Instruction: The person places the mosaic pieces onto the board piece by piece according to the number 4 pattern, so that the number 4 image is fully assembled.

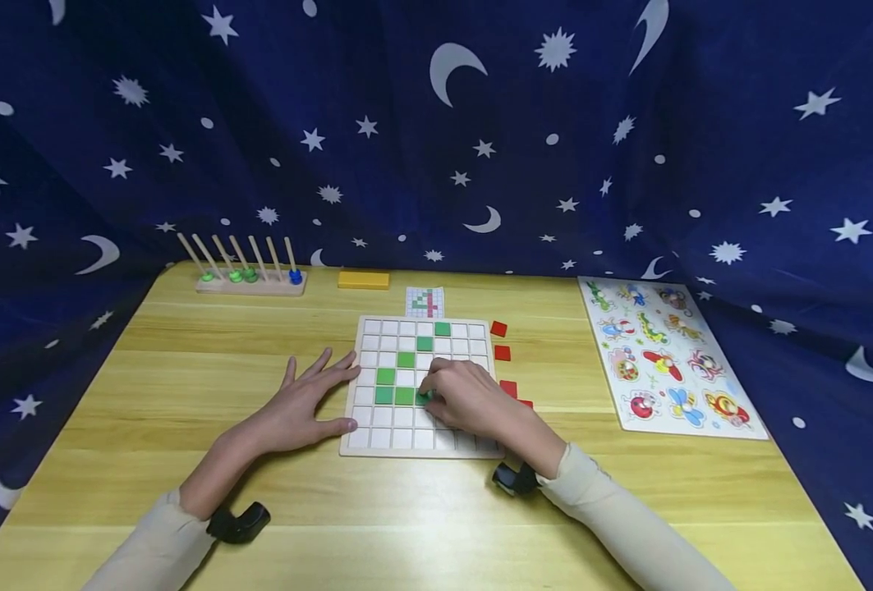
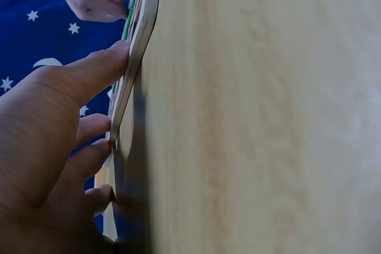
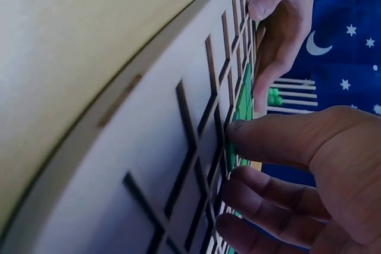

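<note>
The left forearm reaches in from the lower left, its hand (image 1: 299,414) laid flattish with fingers and thumb spread, their tips touching the left edge of the grid board (image 1: 380,439). The right forearm slants in from the lower right, the wrist bent over the board, and the right hand (image 1: 469,398) pinches a green tile (image 1: 423,398) between thumb and fingertips, just right of two green squares in the same row; the fingers cover most of it, so I can't tell whether it lies fully flat in its cell. The board, near the middle of the counter (image 1: 369,533), has a pale wooden frame and white square cells; six more green tiles (image 1: 404,359) sit in it, four of them stepping down diagonally to the left. Flat red tiles (image 1: 502,353) lie along its right side. Beyond the far edge is a small printed card (image 1: 425,302) with a green and red gridded figure, near a yellow block (image 1: 364,280) and a wooden peg stand (image 1: 259,287) with green and blue beads. At right lies a white picture board (image 1: 631,419) of colourful insects. The counter is smooth, yellowish grained wood, backed by a dark blue curtain (image 1: 377,74) with white stars and moons.
</note>
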### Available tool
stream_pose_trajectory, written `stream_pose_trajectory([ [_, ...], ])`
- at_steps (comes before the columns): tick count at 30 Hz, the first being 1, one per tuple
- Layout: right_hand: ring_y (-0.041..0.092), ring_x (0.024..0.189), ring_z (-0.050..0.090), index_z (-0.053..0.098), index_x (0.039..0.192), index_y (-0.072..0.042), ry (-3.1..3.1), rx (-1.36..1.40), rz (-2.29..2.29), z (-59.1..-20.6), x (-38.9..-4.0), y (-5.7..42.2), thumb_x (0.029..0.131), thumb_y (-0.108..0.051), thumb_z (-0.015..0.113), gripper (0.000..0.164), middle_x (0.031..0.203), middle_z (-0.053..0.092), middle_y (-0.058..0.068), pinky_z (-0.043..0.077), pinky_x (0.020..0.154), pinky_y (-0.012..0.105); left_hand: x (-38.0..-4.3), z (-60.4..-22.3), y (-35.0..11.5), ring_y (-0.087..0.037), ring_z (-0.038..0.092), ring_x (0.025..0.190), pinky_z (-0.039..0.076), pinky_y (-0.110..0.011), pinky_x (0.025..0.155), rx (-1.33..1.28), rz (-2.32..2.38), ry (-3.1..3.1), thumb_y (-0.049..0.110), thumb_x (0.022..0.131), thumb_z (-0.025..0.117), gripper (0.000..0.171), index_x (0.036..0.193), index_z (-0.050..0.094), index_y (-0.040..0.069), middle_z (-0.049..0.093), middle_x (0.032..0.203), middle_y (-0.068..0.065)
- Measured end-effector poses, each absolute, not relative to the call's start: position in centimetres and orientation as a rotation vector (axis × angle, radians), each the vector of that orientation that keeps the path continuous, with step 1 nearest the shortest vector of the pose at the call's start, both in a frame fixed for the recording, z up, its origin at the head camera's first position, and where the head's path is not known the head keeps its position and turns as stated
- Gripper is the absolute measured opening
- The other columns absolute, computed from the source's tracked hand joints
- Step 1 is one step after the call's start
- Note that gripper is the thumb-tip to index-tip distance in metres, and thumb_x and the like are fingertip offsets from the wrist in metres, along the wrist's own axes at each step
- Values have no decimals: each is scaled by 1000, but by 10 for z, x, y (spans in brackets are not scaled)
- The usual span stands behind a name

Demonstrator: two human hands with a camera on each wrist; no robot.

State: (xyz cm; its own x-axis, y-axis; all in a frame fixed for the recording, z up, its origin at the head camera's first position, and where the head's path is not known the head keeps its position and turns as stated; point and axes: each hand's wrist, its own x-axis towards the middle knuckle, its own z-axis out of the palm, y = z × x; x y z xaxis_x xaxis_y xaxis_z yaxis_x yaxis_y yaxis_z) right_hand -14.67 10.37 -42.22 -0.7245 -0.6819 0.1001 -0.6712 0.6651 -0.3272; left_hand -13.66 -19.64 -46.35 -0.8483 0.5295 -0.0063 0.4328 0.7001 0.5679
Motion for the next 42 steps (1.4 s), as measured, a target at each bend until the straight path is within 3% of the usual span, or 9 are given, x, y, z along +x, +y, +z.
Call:
stream_pose_trajectory([
  [10,11,71,58,78,99,-9,2920,-1039,-605,-415,-157,135,84,-7,76,15,91,68,0,49,61,28,-137,-465,-197,-34,8,152,-9,-69,111,785,850,2739,53,86,74,81,153,44,18,24,164,1],
  [22,17,68,53,77,100,-4,3060,-777,-500,-417,-187,195,78,-4,78,22,87,65,7,47,59,35,-136,-463,-196,-34,8,151,-10,-69,111,780,858,2734,52,86,74,81,153,44,18,24,164,1],
  [30,20,67,54,77,98,-4,3053,-739,-471,-423,-193,203,76,0,74,22,85,65,7,48,59,40,-135,-464,-196,-34,8,151,-9,-69,111,778,873,2729,50,87,75,80,153,44,18,25,164,0],
  [42,18,67,55,77,98,-5,3059,-806,-504,-410,-200,192,79,-1,75,20,89,66,8,47,58,36,-137,-465,-197,-33,7,152,-10,-68,112,768,863,2731,52,86,74,80,153,43,19,24,164,2],
])
